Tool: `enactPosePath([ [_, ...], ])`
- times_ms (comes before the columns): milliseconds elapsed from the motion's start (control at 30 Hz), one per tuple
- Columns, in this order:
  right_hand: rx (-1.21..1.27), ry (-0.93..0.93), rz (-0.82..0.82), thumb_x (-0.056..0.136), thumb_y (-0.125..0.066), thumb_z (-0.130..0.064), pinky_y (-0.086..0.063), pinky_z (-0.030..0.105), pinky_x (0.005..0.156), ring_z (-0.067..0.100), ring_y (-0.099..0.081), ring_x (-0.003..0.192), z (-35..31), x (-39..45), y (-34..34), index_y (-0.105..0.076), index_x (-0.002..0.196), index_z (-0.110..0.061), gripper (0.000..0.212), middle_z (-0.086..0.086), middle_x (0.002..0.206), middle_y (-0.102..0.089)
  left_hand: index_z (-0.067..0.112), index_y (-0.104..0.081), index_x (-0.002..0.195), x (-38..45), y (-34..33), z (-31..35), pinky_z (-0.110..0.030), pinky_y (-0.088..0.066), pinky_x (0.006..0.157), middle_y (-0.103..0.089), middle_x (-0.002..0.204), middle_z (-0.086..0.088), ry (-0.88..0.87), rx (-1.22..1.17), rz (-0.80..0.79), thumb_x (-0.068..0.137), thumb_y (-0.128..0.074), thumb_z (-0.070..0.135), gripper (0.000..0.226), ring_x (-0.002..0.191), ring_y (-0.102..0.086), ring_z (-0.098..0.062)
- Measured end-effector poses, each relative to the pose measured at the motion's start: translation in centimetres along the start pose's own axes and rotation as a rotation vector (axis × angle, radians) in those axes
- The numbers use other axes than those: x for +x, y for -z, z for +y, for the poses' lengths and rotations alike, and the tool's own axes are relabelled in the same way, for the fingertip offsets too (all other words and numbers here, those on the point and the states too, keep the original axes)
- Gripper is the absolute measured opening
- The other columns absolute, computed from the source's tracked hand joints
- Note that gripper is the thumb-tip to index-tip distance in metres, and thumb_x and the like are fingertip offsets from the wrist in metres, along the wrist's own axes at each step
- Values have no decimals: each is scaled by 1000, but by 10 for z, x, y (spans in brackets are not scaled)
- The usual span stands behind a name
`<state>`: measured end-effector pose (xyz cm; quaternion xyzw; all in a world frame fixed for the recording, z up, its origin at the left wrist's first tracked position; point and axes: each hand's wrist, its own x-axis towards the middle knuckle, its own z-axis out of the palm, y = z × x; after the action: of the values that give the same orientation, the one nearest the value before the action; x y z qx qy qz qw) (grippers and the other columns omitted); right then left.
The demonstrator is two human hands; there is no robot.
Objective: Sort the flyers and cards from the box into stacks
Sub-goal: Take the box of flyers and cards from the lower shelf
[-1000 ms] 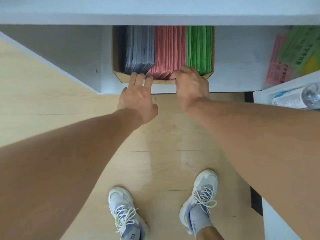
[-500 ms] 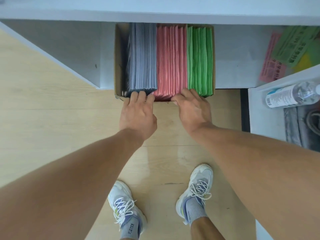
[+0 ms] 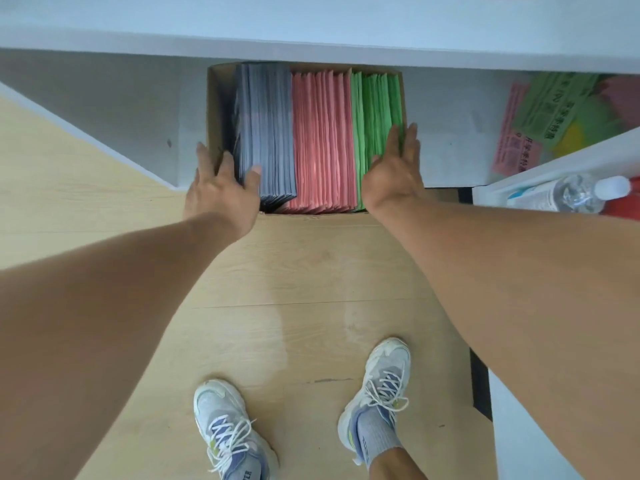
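Reaching down to a cardboard box (image 3: 214,109) on the floor (image 3: 311,271) under a white desk (image 3: 311,26), left hand (image 3: 221,188) and right hand (image 3: 393,171) spread flat, fingers straight, flanking upright grey flyers (image 3: 266,133), pink flyers (image 3: 322,140) and green flyers (image 3: 374,112) packed inside.

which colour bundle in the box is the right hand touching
The green bundle, rightmost in the box; the right hand lies against it. Pink and grey sit further left.
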<state>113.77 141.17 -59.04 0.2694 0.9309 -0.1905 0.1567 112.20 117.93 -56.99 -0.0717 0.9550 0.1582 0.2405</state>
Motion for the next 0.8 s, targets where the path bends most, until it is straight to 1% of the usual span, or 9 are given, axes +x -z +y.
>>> enactPosePath([
  [67,-5,26,26,106,-37,-14,-11,42,127,26,10,155,2,0,-7,7,160,-15,70,7,167,18,16,-10,162,-6,-9,5,-45,-16,125,7,169,-11,1,-8,15,105,-18,57,71,155,-12,-32],
  [167,103,14,95,103,-38,-2,-21,33,124,21,-1,156,3,3,-8,5,161,-18,74,2,169,9,18,-13,162,-4,-8,11,-41,-23,120,-17,168,-9,79,-293,187,109,-25,42,60,149,-28,-33],
  [267,206,-39,119,96,-40,11,-40,29,109,17,-33,148,5,12,-1,2,162,-20,85,-1,169,-10,18,-19,161,13,0,8,-43,-38,108,-49,149,-17,167,-343,252,107,-35,18,56,132,-49,-38],
  [333,279,-91,116,100,-41,4,-46,36,104,19,-50,135,4,18,1,-2,162,-22,77,1,160,-34,18,-23,159,26,1,4,-44,-44,97,-59,134,-21,206,-295,222,104,-38,9,58,122,-55,-41],
  [400,324,-131,154,107,-34,-12,-51,44,97,24,-59,120,4,24,0,-15,160,-24,57,2,144,-53,14,-30,154,37,-5,1,-43,-41,83,-60,124,-25,221,-281,201,105,-38,10,50,116,-56,-44],
  [467,322,-152,192,109,-26,-22,-51,45,89,24,-63,108,4,28,-3,-25,155,-27,46,-1,134,-60,8,-38,143,42,-12,-2,-41,-36,77,-58,109,-25,222,-265,229,106,-37,12,38,104,-55,-45],
  [567,338,-164,192,107,-26,-21,-48,39,84,22,-61,106,5,31,-5,-28,153,-29,46,-5,136,-59,5,-41,130,41,-20,-5,-41,-34,74,-48,93,-19,199,-231,298,106,-35,12,27,86,-46,-38],
  [667,377,-173,159,109,-22,-28,-40,35,79,22,-59,104,10,35,-3,-32,151,-31,44,-3,128,-60,4,-43,127,37,-19,-4,-42,-35,73,-48,91,-19,191,-232,295,105,-36,12,24,84,-44,-36],
  [800,365,-129,168,109,-22,-33,-38,32,83,21,-55,103,22,43,-1,-44,144,-29,41,-6,118,-58,5,-45,123,26,-20,-2,-41,-36,72,-47,87,-16,244,-247,278,104,-38,9,21,84,-46,-35],
])
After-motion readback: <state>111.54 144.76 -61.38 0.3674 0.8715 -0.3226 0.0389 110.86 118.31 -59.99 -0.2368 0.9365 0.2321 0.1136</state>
